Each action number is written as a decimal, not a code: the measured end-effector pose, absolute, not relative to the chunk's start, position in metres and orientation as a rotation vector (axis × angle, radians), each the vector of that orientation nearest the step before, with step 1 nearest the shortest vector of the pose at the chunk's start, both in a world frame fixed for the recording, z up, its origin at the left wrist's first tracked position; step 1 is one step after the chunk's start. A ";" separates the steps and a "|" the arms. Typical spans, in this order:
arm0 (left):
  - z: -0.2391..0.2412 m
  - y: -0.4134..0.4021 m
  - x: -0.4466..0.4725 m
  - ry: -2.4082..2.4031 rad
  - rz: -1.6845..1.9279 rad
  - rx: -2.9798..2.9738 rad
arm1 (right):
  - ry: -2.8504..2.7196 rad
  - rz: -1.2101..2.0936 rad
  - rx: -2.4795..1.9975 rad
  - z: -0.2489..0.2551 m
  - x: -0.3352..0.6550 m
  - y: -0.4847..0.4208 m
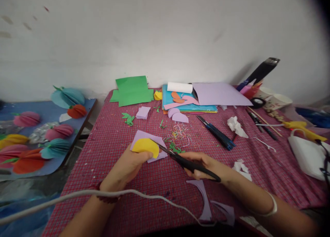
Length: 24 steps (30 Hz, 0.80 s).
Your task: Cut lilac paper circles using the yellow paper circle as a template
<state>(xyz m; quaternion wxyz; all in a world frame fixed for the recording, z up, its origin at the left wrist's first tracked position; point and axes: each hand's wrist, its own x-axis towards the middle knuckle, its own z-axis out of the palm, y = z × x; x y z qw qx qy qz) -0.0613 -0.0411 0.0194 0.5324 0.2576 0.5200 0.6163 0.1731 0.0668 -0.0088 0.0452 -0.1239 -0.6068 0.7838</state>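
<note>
My left hand (134, 163) pinches a yellow paper half-circle (145, 146) laid on folded lilac paper (138, 135), the thumb pressing on top. My right hand (198, 163) grips black-handled scissors (192, 165), whose blades meet the lilac paper at the right edge of the yellow shape. How far apart the blades are is hard to see. Just beyond lie a heap of thin paper shreds (180, 134), lilac half-circles (180, 117) and a small stack of lilac pieces (143, 112). Curved lilac offcuts (203, 199) rest below my right hand.
Green paper sheets (132, 91), a lilac sheet (221, 94) and a utility knife (216, 132) lie on the checked cloth. A yellow glue gun (301, 128) is at right. Folded paper fruits (28, 161) cover a blue board at left. A white cable (144, 195) crosses in front.
</note>
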 end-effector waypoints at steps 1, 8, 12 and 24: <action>0.019 -0.041 -0.060 1.239 1.460 0.618 | -1.856 2.388 -0.371 -0.008 0.172 0.066; 0.016 -0.045 -0.059 1.280 1.407 0.625 | -1.904 2.376 -0.243 -0.007 0.170 0.068; 0.011 -0.048 -0.059 1.327 1.352 0.686 | -1.936 2.362 -0.148 -0.011 0.171 0.070; 0.017 -0.047 -0.044 1.572 1.057 0.774 | -1.928 2.332 -0.219 -0.016 0.169 0.064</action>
